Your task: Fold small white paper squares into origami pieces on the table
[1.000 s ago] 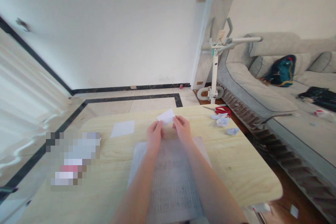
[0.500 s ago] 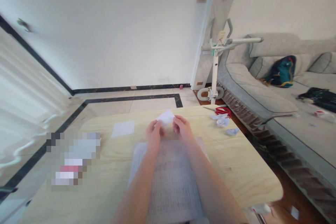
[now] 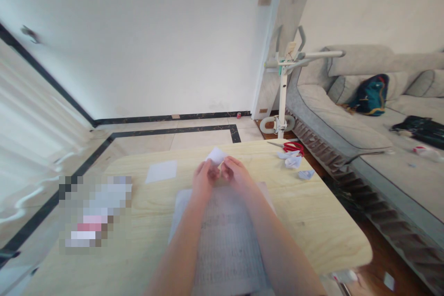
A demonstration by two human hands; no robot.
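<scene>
Between my hands, above the far part of the table, is a small white piece of paper (image 3: 216, 154). My left hand (image 3: 204, 176) pinches its left side, fingers curled beneath. My right hand (image 3: 236, 171) is closed at the paper's right edge, the thumb and fingertips pressed together on it. Below my forearms lies a large printed sheet (image 3: 229, 245), partly covered by them. Left of my hands a flat white paper sheet (image 3: 161, 171) rests on the wood.
Red-handled scissors (image 3: 293, 148) and several crumpled paper pieces (image 3: 293, 162) lie at the table's far right. A blurred-out item (image 3: 107, 199) is on the left side. Beyond the wooden table (image 3: 322, 231) stand exercise equipment (image 3: 282, 92) and a grey sofa (image 3: 347, 120).
My right hand has moved slightly left, closer to my left hand. The small paper has shifted a little left and less of it shows.
</scene>
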